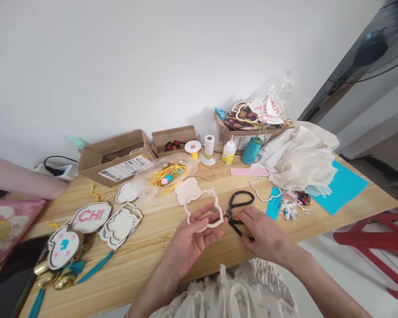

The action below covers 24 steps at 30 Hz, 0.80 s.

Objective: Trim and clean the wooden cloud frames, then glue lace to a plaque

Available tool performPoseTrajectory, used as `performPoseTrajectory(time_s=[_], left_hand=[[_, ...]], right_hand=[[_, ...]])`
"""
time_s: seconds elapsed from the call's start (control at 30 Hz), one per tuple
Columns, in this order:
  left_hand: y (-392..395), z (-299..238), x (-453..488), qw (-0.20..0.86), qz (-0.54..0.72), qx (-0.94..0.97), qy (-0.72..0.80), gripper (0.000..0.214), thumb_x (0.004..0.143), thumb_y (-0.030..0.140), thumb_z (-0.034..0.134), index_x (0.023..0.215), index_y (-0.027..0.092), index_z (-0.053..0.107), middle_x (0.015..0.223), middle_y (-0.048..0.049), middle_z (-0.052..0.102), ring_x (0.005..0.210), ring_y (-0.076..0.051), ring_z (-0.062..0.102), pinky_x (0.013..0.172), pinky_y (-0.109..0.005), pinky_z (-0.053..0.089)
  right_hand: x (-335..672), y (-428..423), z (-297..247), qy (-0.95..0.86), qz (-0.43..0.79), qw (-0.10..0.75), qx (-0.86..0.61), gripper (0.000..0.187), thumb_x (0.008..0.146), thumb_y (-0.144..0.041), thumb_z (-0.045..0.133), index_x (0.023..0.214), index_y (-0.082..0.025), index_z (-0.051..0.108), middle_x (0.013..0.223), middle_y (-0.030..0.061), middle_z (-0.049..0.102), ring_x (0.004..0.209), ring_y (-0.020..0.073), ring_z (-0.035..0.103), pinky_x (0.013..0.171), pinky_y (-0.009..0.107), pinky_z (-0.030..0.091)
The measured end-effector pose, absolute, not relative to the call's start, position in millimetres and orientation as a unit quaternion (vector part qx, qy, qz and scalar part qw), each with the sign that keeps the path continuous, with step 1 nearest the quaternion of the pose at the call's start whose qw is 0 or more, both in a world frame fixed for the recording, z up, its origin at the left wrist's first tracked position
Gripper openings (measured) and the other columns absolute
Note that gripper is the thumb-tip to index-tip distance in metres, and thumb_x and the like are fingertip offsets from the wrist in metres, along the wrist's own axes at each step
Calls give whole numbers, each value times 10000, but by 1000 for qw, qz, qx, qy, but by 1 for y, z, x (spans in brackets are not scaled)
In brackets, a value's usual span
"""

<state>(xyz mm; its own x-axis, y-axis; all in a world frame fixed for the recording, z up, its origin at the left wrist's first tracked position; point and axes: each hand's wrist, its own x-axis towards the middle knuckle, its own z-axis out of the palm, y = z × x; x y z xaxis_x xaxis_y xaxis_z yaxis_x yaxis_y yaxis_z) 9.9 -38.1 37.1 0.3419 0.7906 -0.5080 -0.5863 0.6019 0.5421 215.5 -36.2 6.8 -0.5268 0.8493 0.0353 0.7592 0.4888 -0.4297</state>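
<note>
Pink letters reading "CHI" were borne by a white plaque (92,224) at the left of the frame. A white printed label (124,170) was carried by a cardboard box (89,165) left of centre, its print too small to be read. Pink lettering, folded and only partly visible, was shown on white cloth (270,110) heaped in a second box (226,133) at the upper right; a third, smaller box (157,146) was seen between them. Two spools (209,145), one bottle (228,154) and one teal thread cone (252,151) were lined up in front.

One cut-out frame (216,224), at the centre, was pinched along its lower edge between the thumb and fingers of the left hand (195,234). A second outline (263,200) was laid farther right. The black-handled scissors (230,213), just right of the held frame, were touched by the right hand (263,232); whether its fingers were closed around the handle cannot be told.
</note>
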Motion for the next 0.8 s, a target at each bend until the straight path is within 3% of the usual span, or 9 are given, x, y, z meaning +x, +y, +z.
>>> performPoseTrajectory(time_s=[0.13,0.3,0.4,0.5,0.67,0.8], left_hand=[[-38,42,5,807,435,132,376,423,755,82,501,1170,160,505,1065,-124,620,1038,-256,554,745,-315,528],[-37,49,-2,822,424,118,361,438,759,101,453,1193,152,477,1070,-135,610,1017,-262,565,743,-332,519],[-36,48,-10,833,420,110,342,452,771,119,413,1221,143,445,1094,-148,593,1025,-275,558,753,-344,506],[-36,43,-17,842,421,107,319,476,763,114,403,1237,149,427,1108,-141,579,1031,-273,551,751,-328,493],[-36,35,-19,866,415,96,262,455,735,108,402,1185,103,470,1128,-157,557,1064,-251,516,725,-277,466],[-40,34,-21,860,428,121,250,393,694,79,410,1066,70,537,1076,-160,578,974,-221,552,683,-256,444]], right_hand=[[209,-35,10,-859,182,99,-468,450,553,-92,477,997,-155,518,916,92,543,877,238,482,777,402,437],[207,-34,3,-832,196,154,-496,441,592,-98,477,1029,-157,480,970,89,553,925,218,504,795,358,445],[214,-30,6,-829,175,174,-502,511,593,-75,478,1096,-164,460,1062,104,531,999,224,493,831,363,437],[219,-24,16,-853,153,135,-481,616,539,-55,501,1141,-181,459,1176,113,467,1090,258,434,885,399,405],[213,-13,23,-861,135,42,-489,538,539,-84,533,1071,-157,512,1028,119,528,956,257,492,830,407,419],[217,-9,15,-853,160,87,-490,508,546,-131,540,1050,-165,491,991,104,528,912,239,502,796,372,421]])
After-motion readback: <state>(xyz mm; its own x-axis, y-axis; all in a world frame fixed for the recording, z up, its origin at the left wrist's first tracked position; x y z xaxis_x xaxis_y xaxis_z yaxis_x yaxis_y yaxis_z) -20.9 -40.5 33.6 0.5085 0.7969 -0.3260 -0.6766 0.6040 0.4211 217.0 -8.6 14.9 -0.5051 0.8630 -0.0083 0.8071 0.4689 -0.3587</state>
